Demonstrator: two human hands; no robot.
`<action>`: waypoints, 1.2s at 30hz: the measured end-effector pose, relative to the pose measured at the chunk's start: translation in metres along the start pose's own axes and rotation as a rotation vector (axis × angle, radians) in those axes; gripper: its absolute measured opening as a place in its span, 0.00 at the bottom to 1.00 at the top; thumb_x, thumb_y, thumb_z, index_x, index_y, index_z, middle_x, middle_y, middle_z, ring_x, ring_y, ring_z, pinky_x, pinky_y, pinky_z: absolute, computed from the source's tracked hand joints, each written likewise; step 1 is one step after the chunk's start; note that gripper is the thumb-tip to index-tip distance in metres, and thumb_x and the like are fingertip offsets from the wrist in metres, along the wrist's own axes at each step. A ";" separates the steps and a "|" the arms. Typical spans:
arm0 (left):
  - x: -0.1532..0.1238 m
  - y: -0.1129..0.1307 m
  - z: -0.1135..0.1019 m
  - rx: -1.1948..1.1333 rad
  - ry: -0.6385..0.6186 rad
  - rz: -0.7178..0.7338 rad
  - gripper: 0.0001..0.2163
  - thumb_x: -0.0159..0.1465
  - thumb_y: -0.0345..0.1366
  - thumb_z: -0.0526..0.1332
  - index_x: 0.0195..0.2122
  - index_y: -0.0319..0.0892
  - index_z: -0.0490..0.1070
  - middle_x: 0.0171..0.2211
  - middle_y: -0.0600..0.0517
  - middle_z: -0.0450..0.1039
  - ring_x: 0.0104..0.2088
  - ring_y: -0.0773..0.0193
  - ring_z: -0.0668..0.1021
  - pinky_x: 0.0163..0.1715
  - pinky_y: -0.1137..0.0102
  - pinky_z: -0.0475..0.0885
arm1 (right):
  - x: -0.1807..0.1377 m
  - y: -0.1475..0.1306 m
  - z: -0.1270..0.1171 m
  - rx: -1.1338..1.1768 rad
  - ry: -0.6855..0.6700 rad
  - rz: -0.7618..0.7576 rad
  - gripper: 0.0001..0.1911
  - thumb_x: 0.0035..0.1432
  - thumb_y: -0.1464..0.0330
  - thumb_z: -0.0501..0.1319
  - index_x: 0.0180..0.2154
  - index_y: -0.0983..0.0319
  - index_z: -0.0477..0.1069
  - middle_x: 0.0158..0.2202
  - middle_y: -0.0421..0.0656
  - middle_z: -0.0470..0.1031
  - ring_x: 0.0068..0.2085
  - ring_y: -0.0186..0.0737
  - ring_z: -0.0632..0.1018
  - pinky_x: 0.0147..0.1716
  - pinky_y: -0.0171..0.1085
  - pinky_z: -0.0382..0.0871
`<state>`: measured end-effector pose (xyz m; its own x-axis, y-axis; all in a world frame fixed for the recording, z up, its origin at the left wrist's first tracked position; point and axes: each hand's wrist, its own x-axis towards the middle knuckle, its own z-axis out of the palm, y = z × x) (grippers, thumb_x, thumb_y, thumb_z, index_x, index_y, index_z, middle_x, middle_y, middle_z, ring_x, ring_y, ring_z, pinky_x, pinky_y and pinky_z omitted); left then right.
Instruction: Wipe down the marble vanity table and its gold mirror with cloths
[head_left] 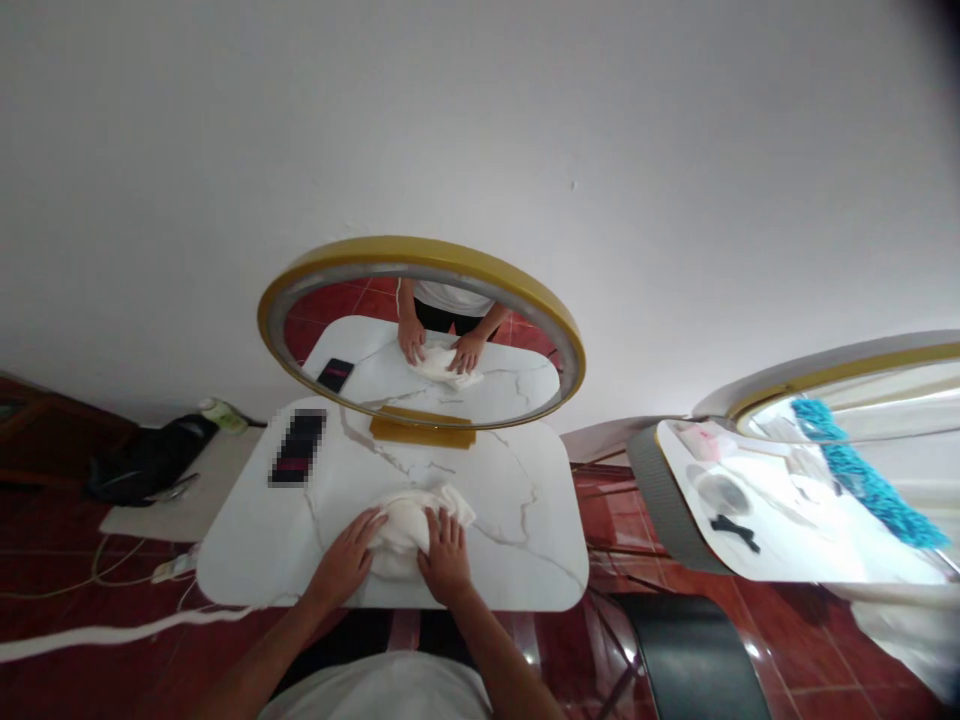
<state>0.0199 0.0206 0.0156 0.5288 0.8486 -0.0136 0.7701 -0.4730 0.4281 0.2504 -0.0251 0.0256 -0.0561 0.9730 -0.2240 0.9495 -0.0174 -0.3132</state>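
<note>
A bunched white cloth (401, 525) lies on the white, marble-patterned tabletop (517, 540), near its front edge. My left hand (350, 552) grips the cloth's left side, with its fingers curled onto the folds. On the other side, my right hand (446, 555) holds the cloth, fingers bent over its top and the thumb toward the middle. A loose corner of the cloth sticks out beyond the right fingertips. The underside of the cloth is hidden. Both hands and the cloth also show in the gold-framed oval mirror (420, 350) behind.
A dark phone (298, 447), blurred out, lies at the table's back left. The mirror stands on a gold base (422, 427). At right are a second white table (810, 550) with a black item (735, 532) and a black seat (690, 660). A black bag (154, 460) and cables sit left.
</note>
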 end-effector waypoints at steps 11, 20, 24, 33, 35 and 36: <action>-0.023 -0.048 -0.004 0.026 0.046 -0.002 0.32 0.57 0.25 0.48 0.64 0.48 0.48 0.65 0.50 0.49 0.63 0.59 0.57 0.60 0.57 0.59 | 0.021 -0.046 0.009 -0.024 0.000 -0.057 0.40 0.57 0.60 0.57 0.65 0.57 0.41 0.65 0.49 0.48 0.62 0.55 0.58 0.56 0.52 0.56; 0.057 -0.069 -0.032 0.020 0.110 -0.007 0.32 0.55 0.23 0.49 0.62 0.46 0.53 0.63 0.52 0.54 0.62 0.61 0.59 0.60 0.59 0.60 | 0.091 -0.056 -0.009 -0.071 0.077 0.060 0.37 0.60 0.60 0.55 0.65 0.57 0.41 0.65 0.50 0.49 0.60 0.54 0.60 0.56 0.50 0.55; 0.076 -0.082 -0.049 0.058 0.076 -0.004 0.30 0.54 0.25 0.51 0.60 0.46 0.58 0.61 0.50 0.58 0.60 0.60 0.62 0.60 0.58 0.58 | 0.109 -0.064 -0.013 -0.070 0.069 0.078 0.36 0.60 0.61 0.54 0.65 0.58 0.41 0.65 0.51 0.49 0.61 0.54 0.59 0.55 0.51 0.55; 0.081 -0.113 -0.080 0.171 -0.015 -0.137 0.26 0.53 0.26 0.53 0.54 0.50 0.64 0.57 0.49 0.63 0.58 0.52 0.62 0.58 0.38 0.38 | 0.117 -0.099 0.000 -0.056 0.054 0.060 0.37 0.60 0.58 0.54 0.66 0.58 0.40 0.65 0.52 0.48 0.60 0.55 0.59 0.55 0.52 0.54; 0.081 -0.121 -0.083 0.173 -0.020 -0.138 0.26 0.53 0.26 0.54 0.55 0.50 0.63 0.57 0.49 0.63 0.58 0.52 0.62 0.58 0.38 0.40 | 0.123 -0.106 -0.001 -0.053 0.051 0.058 0.37 0.60 0.58 0.54 0.66 0.57 0.40 0.65 0.52 0.49 0.60 0.54 0.60 0.55 0.52 0.53; 0.081 -0.125 -0.084 0.174 -0.015 -0.124 0.26 0.54 0.27 0.54 0.55 0.50 0.63 0.57 0.49 0.63 0.58 0.52 0.62 0.58 0.39 0.40 | 0.125 -0.108 -0.001 -0.051 0.054 0.061 0.37 0.60 0.58 0.54 0.65 0.57 0.41 0.65 0.51 0.50 0.60 0.54 0.60 0.56 0.51 0.53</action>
<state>-0.0634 0.1679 0.0373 0.4307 0.8997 -0.0702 0.8786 -0.4003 0.2603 0.1413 0.0984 0.0328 0.0176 0.9816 -0.1902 0.9654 -0.0663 -0.2524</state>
